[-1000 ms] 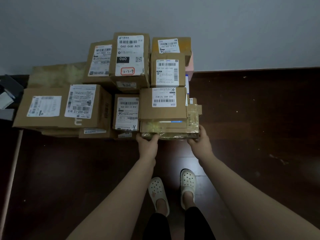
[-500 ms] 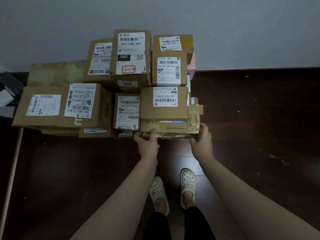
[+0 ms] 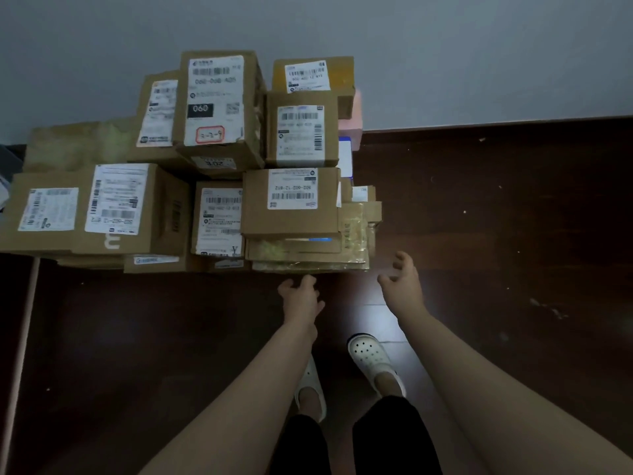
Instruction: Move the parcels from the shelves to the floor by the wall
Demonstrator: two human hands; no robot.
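Your left grip [image 3: 301,296] and right grip [image 3: 402,286] are both open at the centre of the frame, fingers loosely spread and holding nothing. The left fingertips are just beside the front edge of the taped flat parcel [image 3: 308,260]. That parcel lies on the dark floor [image 3: 496,234] under a labelled box [image 3: 291,204], at the right end of the parcel pile [image 3: 164,207] against the wall [image 3: 445,46], upper left.

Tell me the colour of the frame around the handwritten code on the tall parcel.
Red frame, seen best in head view.
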